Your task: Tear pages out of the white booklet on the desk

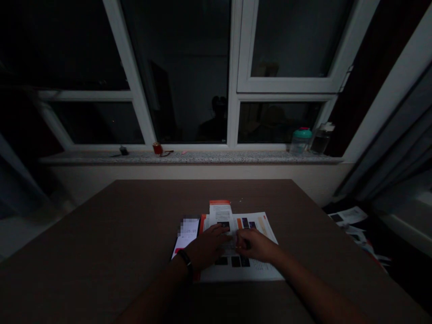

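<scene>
On the table lies a printed sheet or booklet (266, 270) with dark pictures and orange marks. A narrower printed paper strip (221, 209) with an orange top edge rests over it and sticks out past its far edge. My left hand (211, 245), with a dark band on the wrist, lies with fingers stretched across the strip. Close to its right, my right hand (254, 244) is closed at the strip's right edge. What its fingers hold, if anything, is too dark to make out. A phone (187, 231) with a lit screen lies left of the booklet.
Brown table (101, 252) stands against the wall below a window. On the stone sill (209, 156) are a small red jar (157, 148), a teal-lidded bottle (300, 141) and a clear bottle (321, 138). Papers (349, 216) lie beyond the table's right edge.
</scene>
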A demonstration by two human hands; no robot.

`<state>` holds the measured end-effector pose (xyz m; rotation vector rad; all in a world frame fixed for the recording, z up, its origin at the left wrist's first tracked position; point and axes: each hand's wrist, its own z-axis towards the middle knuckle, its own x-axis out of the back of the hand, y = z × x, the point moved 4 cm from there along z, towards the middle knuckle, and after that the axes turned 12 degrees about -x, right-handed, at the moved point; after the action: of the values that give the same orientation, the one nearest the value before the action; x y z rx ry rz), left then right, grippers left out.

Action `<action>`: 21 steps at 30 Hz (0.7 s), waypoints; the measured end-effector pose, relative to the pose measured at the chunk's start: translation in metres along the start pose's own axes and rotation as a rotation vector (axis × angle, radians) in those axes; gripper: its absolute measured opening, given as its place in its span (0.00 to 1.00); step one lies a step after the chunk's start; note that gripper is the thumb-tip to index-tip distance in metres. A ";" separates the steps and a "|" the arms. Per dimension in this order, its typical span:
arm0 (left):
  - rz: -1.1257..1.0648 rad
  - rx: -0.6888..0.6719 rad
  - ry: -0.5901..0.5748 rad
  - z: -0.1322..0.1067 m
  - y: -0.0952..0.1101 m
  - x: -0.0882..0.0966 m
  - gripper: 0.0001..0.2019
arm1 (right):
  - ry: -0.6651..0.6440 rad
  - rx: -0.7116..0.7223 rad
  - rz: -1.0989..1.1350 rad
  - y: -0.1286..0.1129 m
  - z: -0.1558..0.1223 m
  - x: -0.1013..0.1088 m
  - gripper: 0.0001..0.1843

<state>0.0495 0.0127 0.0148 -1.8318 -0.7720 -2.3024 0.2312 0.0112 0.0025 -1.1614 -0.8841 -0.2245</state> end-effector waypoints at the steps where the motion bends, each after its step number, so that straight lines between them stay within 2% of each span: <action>1: -0.001 0.002 -0.003 0.000 0.000 0.000 0.27 | 0.011 -0.021 0.003 0.001 0.001 0.000 0.07; 5: 0.000 0.004 0.008 0.000 -0.002 -0.001 0.27 | 0.146 -0.128 -0.005 0.009 0.008 0.004 0.06; 7: 0.005 0.010 0.008 -0.001 -0.003 -0.002 0.26 | 0.174 -0.141 -0.003 0.011 0.010 0.005 0.06; 16: -0.007 -0.022 0.022 0.000 0.000 0.000 0.27 | -0.004 -0.015 0.009 0.003 0.000 -0.003 0.06; 21: -0.005 -0.018 0.025 0.000 0.002 0.003 0.26 | -0.023 -0.050 0.045 0.005 -0.001 -0.004 0.06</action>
<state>0.0493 0.0113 0.0184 -1.8071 -0.7553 -2.3376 0.2320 0.0117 -0.0035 -1.2308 -0.8759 -0.1980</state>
